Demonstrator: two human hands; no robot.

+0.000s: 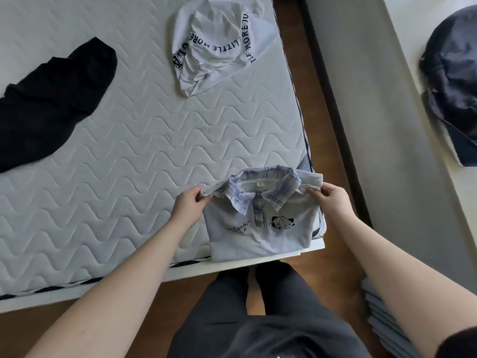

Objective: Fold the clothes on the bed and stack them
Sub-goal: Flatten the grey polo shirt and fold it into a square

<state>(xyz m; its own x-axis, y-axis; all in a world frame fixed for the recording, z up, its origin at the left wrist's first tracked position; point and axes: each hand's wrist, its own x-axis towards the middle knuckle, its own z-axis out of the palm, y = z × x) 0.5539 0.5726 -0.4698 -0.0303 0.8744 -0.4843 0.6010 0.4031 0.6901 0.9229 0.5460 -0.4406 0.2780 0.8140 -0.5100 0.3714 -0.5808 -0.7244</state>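
Note:
A folded pale blue polo shirt (281,233) with a plaid collar and a small cat print lies at the near right corner of the bed (129,151). My left hand (187,205) pinches its left shoulder edge. My right hand (333,197) pinches its right shoulder edge. A crumpled white T-shirt (216,45) with black lettering lies unfolded near the bed's far right edge. A black garment (49,99) lies loose at the left of the mattress.
The wooden floor (291,73) runs along the bed's right side, then a pale wall. A dark blue garment (454,86) lies on a white surface at the far right. A stack of grey-blue slabs (387,313) sits on the floor by my right arm.

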